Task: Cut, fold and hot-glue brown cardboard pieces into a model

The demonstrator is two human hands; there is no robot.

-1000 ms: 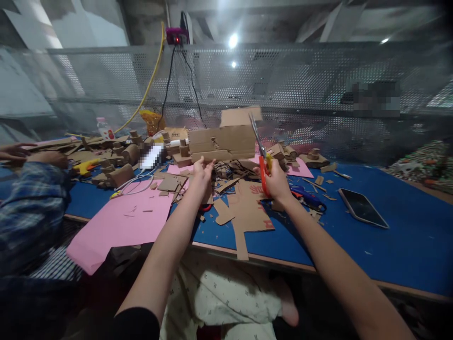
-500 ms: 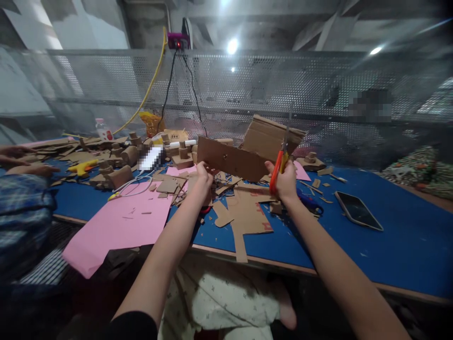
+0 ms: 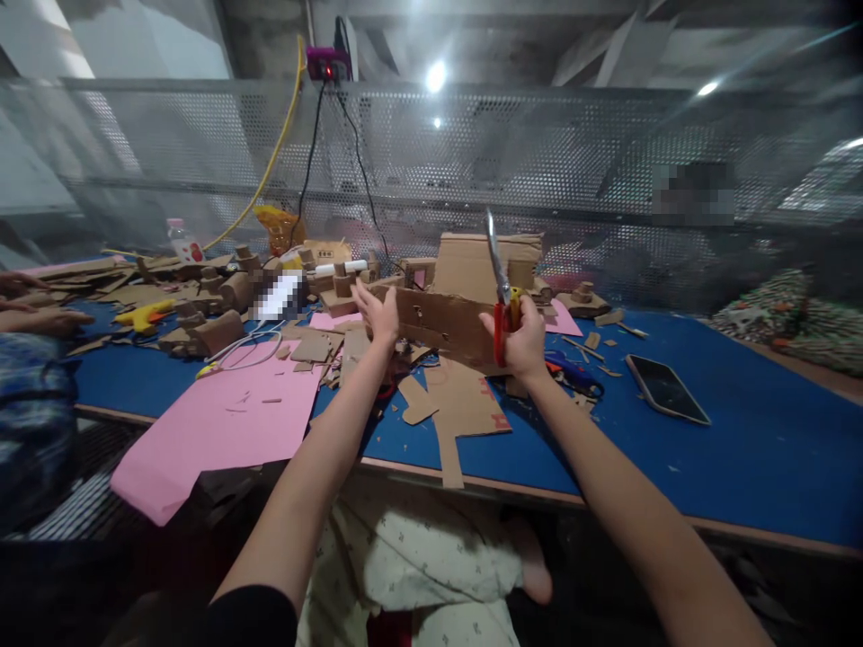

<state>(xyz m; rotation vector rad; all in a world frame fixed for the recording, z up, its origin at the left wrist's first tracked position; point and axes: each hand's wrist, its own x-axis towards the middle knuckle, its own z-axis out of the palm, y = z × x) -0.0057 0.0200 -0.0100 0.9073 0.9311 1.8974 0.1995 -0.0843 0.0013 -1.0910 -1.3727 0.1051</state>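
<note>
A brown cardboard strip [image 3: 445,325] with small torn holes spans the gap between my hands. My left hand [image 3: 378,314] is at its left end, fingers stretched and apart, touching the board. My right hand [image 3: 527,341] is closed around scissors [image 3: 500,270] with red and yellow handles; their metal blades point up. The thumb of that hand reaches the strip's right end. Behind the strip rises a larger folded cardboard piece [image 3: 472,261]; whether it is joined to the strip cannot be made out. Below lies a cut cardboard sheet [image 3: 465,409] with red print.
Pink paper [image 3: 233,422] overhangs the blue table's front edge. A phone [image 3: 667,388] lies at right. Cardboard scraps, a yellow glue gun [image 3: 144,317] and a blue-handled tool [image 3: 576,375] are scattered around. Another person's hands [image 3: 40,314] are at far left. A mesh panel [image 3: 539,144] stands behind.
My left hand has loosened from a pinch to stretched fingers against the strip. The strip and scissors have shifted left and lower; the larger cardboard piece behind now stands more level.
</note>
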